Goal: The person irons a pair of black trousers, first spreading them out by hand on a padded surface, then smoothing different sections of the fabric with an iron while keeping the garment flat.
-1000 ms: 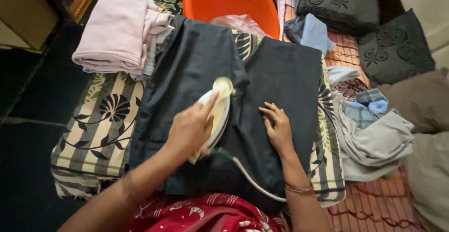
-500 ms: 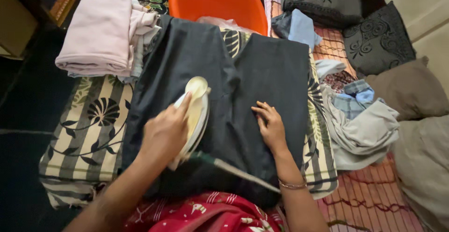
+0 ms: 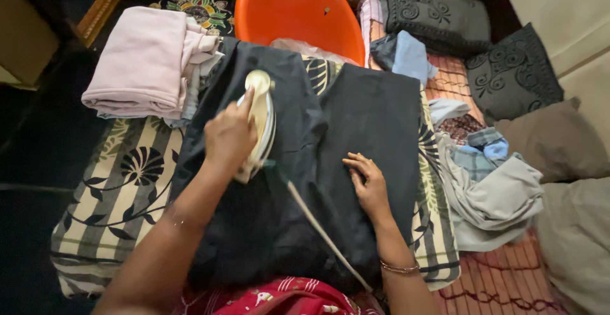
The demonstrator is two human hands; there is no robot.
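A single head-worn camera looks steeply down, from close above, over the person's lap at the dark garment (image 3: 375,112) spread on a striped floral cloth (image 3: 121,188). It probably tilts slightly forward, taking in the orange tub (image 3: 298,7).

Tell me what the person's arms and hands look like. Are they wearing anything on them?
Both forearms are bare, with no sleeves showing. The right hand has a thin gold-coloured bangle around its wrist. The left hand has a thin bangle or thread at the wrist, too dim to tell. No gloves.
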